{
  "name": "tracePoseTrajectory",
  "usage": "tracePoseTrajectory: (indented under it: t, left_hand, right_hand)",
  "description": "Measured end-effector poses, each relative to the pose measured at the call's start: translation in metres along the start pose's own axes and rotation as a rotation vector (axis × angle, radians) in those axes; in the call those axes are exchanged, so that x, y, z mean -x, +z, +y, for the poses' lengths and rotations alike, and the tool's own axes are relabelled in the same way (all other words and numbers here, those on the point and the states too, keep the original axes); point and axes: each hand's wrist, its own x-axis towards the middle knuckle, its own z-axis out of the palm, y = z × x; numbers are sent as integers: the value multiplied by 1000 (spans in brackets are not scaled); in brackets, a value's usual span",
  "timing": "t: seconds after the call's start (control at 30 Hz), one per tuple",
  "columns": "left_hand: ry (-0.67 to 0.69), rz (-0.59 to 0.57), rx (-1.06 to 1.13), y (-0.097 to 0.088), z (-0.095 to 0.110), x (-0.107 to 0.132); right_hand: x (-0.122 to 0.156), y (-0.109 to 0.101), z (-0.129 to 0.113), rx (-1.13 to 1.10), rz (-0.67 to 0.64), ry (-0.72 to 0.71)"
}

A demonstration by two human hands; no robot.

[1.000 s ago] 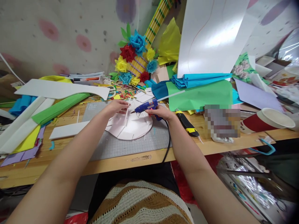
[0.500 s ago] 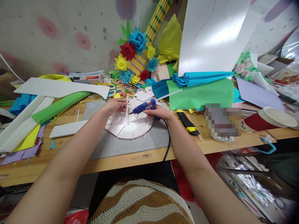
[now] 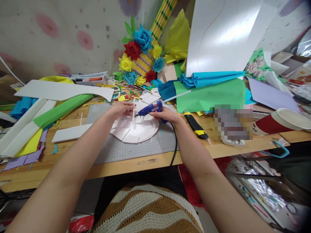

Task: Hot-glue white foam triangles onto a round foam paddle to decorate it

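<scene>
My right hand (image 3: 167, 115) is closed around a blue hot glue gun (image 3: 150, 108) with a long glue stick (image 3: 177, 96) poking out of its back. The gun's nozzle points left, close to an upright white foam board strip (image 3: 134, 118). My left hand (image 3: 122, 110) pinches that strip between its fingers from the left. Under both hands is a rounded white foam board piece (image 3: 132, 137) with several raised strips on it. It lies on a grey cutting mat (image 3: 109, 153). Whether the nozzle touches the strip I cannot tell.
To the right lie a black and yellow utility knife (image 3: 196, 126) and a red and white paper cup (image 3: 279, 121). Green paper (image 3: 211, 95) is behind. A cut white board (image 3: 65, 90) lies at left. A yellow paper guitar with flowers (image 3: 143, 63) leans on the wall.
The glue gun's nozzle has shifted slightly left and up toward the strip, and its tip is now partly behind it. My left hand keeps its hold; the view has tilted a little.
</scene>
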Motion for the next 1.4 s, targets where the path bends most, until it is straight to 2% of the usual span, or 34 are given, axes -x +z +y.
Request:
tracePoseTrajectory:
  t: [0.47,0.7,0.97,1.07,1.17,1.3,1.4]
  left_hand:
    - [-1,-73,-70,-4,-3,0]
    - [-11,-113,-104,-2,-1,5]
    - [-35,-108,-162,-6,2,8]
    - [44,-28,-324,-4,3,9]
    - [129,86,-602,3,4,10]
    - [139,167,-1048,20,5,11]
    - [146,189,-1279,30,6,9]
  right_hand:
    - [-6,-5,10,28,-4,-36]
    - [-4,-7,6,40,-4,-40]
    - [-7,-9,11,18,65,-40]
    - [-12,-13,18,-69,142,-81]
    - [-15,-18,22,-196,231,-128]
    - [-17,-22,20,-291,313,-131]
    - [-17,-22,19,-310,320,-125]
